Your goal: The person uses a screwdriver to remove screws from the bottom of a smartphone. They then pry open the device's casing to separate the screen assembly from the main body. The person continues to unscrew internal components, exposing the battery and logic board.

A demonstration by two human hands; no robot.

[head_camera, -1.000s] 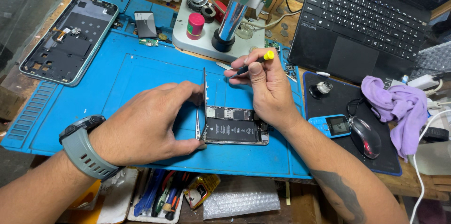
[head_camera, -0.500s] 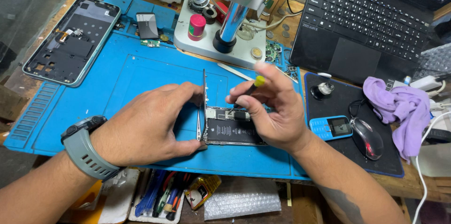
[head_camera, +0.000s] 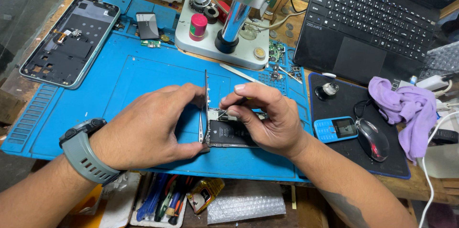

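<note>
An opened smartphone (head_camera: 229, 134) lies on the blue repair mat (head_camera: 138, 72), its black battery and circuit boards showing. Its screen panel (head_camera: 206, 106) stands hinged up on edge along the phone's left side. My left hand (head_camera: 148, 125) holds that panel upright between thumb and fingers; a grey watch is on that wrist. My right hand (head_camera: 267, 118) is over the phone's upper part, pinching a thin dark tool (head_camera: 234, 105) whose tip points down into the phone's top area. The tool's handle is hidden in my hand.
A second phone frame (head_camera: 71, 41) lies at the mat's far left. A microscope stand (head_camera: 229, 32) with a pink-capped bottle stands behind. A black laptop (head_camera: 368, 17), small blue phone (head_camera: 336, 128), mouse (head_camera: 374, 139) and purple cloth (head_camera: 406, 106) are on the right. Tools fill a tray below.
My right hand came down from behind the phone, where it held a yellow-tipped tool raised, onto the phone's upper part. My left hand kept the screen panel upright.
</note>
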